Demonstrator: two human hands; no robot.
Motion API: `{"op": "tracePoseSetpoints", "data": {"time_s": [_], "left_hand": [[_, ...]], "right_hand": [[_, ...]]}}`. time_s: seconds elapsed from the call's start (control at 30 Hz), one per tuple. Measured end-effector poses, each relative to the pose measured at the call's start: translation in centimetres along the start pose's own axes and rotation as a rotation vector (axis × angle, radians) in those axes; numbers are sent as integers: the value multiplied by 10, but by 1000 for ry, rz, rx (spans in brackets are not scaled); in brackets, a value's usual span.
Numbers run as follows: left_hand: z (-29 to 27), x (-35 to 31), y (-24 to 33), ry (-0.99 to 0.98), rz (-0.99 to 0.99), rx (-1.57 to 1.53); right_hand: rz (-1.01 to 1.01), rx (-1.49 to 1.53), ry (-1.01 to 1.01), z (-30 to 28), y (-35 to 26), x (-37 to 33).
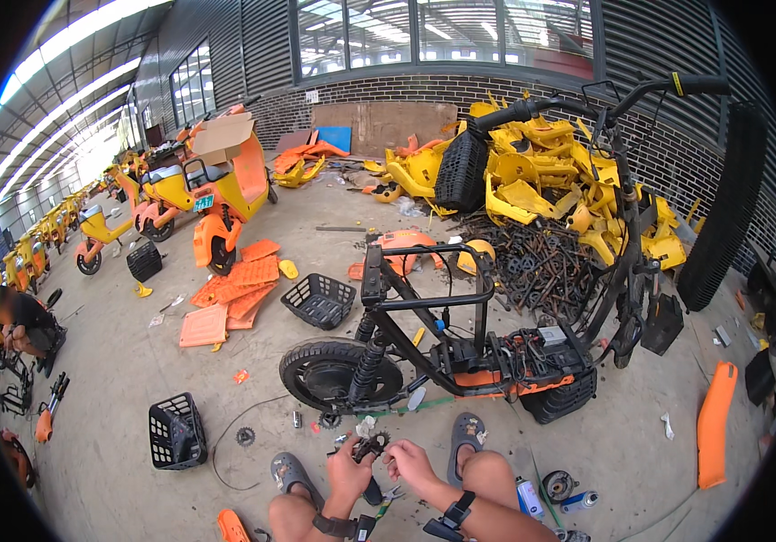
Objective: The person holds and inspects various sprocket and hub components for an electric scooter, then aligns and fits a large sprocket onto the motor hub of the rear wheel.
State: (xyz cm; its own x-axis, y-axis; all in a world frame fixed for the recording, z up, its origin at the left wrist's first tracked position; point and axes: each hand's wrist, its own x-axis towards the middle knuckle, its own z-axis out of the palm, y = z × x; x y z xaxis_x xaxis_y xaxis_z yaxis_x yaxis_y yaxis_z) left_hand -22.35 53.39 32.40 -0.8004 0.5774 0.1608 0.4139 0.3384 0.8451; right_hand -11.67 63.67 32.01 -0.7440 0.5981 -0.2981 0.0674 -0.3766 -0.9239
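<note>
My left hand, fingers wrapped round it, holds a dark toothed sprocket low in front of me, between my knees. Just to its right, my right hand has its fingers pinched together close to the sprocket; what they hold, if anything, is too small to make out. Below the hands are pliers with greenish handles. Beyond them stands a stripped black electric scooter frame with its rear wheel to the left. A loose sprocket and a metal socket lie on the floor.
Black baskets and orange panels lie to the left. Spray cans are by my right knee. Yellow panels and rusty metal parts are heaped behind the frame. Another person crouches far left.
</note>
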Motion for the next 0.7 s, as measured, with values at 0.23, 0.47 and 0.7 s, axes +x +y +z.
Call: {"op": "tracePoseSetpoints", "data": {"time_s": [0.23, 0.47, 0.7], "left_hand": [[-18, 3, 14, -342, -288, -525], [-25, 1, 17, -802, -493, -926], [-23, -1, 24, -687, -391, -918]], "right_hand": [[226, 406, 247, -13, -6, 8], [372, 709, -471, -17, -1, 3], [348, 647, -171, -4, 10, 10]]}}
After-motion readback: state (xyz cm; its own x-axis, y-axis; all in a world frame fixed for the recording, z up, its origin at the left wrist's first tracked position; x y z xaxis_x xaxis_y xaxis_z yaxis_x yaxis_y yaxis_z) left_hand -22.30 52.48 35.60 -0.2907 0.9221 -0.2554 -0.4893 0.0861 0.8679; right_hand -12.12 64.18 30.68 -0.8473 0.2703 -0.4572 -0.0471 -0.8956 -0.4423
